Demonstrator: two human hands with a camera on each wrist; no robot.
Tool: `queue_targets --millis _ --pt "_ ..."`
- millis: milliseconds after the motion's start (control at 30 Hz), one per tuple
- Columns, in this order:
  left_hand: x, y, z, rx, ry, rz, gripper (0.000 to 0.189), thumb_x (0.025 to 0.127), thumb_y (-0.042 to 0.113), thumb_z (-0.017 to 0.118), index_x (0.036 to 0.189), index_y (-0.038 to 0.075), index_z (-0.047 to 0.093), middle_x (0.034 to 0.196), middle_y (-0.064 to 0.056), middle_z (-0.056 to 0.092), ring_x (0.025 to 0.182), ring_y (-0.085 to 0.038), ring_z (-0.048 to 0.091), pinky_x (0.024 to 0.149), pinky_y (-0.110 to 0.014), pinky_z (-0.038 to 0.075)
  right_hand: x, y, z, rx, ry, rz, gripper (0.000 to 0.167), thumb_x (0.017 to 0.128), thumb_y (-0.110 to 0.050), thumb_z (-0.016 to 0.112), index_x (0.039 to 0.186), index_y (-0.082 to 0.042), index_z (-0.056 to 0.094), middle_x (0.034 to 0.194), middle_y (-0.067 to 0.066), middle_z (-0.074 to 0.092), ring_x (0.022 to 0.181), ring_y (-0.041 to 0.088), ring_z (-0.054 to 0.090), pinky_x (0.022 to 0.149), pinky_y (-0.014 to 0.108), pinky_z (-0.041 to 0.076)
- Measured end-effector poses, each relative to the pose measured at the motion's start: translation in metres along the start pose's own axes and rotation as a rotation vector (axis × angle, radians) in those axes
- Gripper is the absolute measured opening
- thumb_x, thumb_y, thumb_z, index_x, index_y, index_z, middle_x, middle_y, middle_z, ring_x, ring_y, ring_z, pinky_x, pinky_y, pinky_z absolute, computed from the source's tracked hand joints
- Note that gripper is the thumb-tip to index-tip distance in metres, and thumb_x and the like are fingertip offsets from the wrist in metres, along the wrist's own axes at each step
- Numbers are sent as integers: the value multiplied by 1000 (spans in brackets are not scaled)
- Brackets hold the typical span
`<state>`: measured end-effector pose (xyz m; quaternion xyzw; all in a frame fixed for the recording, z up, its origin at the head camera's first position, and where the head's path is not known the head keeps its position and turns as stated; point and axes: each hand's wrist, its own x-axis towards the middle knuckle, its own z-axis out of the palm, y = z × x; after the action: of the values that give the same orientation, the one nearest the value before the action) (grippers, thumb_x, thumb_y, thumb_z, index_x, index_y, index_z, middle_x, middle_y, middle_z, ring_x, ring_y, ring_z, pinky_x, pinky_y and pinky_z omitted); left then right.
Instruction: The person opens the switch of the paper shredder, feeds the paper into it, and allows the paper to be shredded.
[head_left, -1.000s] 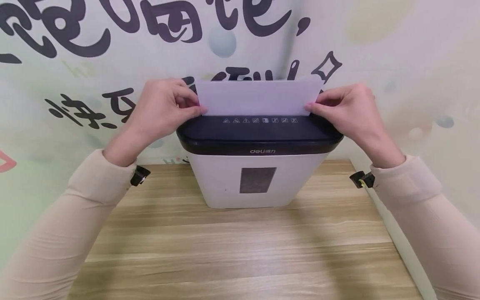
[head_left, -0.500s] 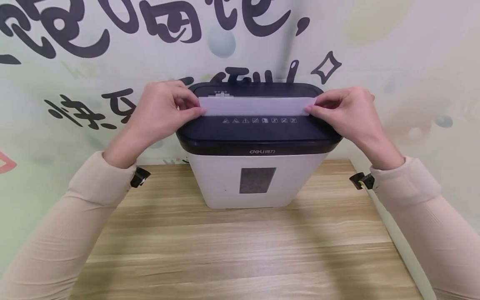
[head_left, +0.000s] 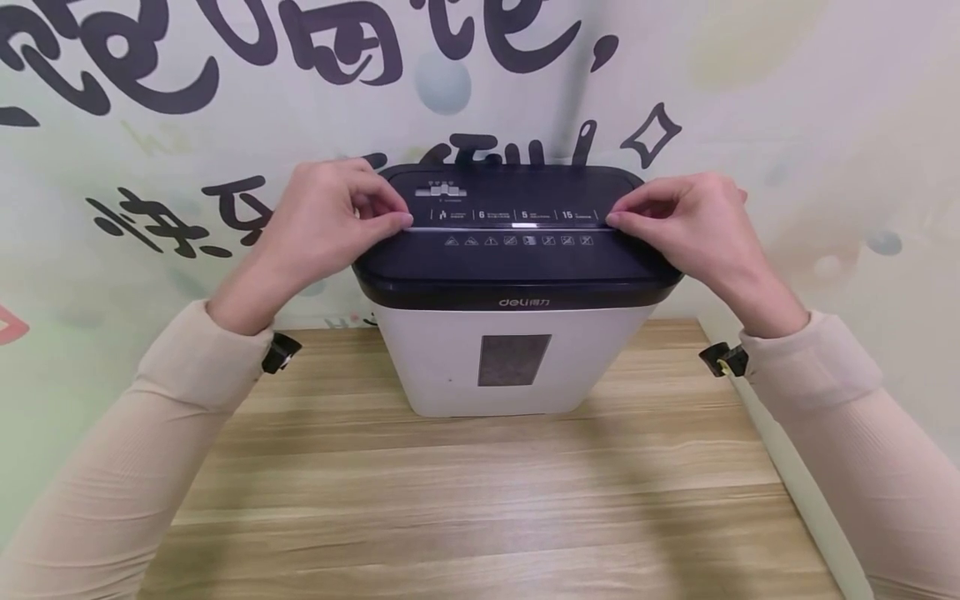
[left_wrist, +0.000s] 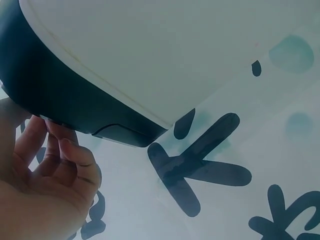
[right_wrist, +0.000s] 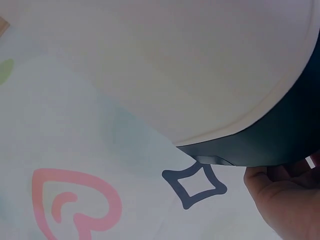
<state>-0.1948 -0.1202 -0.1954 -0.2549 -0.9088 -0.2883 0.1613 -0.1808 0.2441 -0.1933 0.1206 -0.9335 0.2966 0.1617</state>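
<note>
A paper shredder (head_left: 517, 362) with a white bin and dark lid stands upright against the wall. At the left end of its feed slot is my left hand (head_left: 330, 212), thumb and forefinger brought together. My right hand (head_left: 697, 221) mirrors it at the slot's other end. A thin pale line runs along the slot between the fingertips, and no paper stands up above it. Whether a paper edge is still between the fingertips, I cannot tell. Both wrist views show the curled fingers (left_wrist: 82, 162) close under the dark lid (right_wrist: 270, 137), with the fingertips hidden.
The shredder stands on a wood-grain table (head_left: 465, 492). Behind it is a pale wall (head_left: 795, 117) with large black lettering and coloured spots. The table's right edge runs beneath my right forearm. A small black wrist device (head_left: 279, 353) sits at each cuff.
The white sheet has slid down into the slot and out of sight, uncovering the slider and printed marks on the lid. Both hands have stayed nearly in place, fingertips slightly further inward.
</note>
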Motion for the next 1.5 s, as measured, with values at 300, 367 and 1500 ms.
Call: queue_targets --millis 300,367,1500 --pt "-3 1 -6 26 3 6 9 90 16 74 91 9 78 85 -3 67 73 -12 57 64 -23 41 0 -2 -2 -31 -3 -6 13 85 -30 79 91 -19 82 78 -6 75 72 -5 58 89 36 24" --pt "-4 1 -8 32 4 -2 9 91 17 74 92 9 78 85 -3 67 73 -12 57 65 -24 41 0 -2 -3 -22 -9 -3 13 86 -28 79 92 -18 82 78 -7 74 70 -5 59 84 22 32" --pt "-65 -43 -35 209 -72 -131 49 96 28 67 138 5 54 126 -17 59 118 -38 51 96 -58 38 -32 41 -28 36 38 107 30 92 -34 71 118 -20 72 103 -10 65 82 -2 62 73 10 45"
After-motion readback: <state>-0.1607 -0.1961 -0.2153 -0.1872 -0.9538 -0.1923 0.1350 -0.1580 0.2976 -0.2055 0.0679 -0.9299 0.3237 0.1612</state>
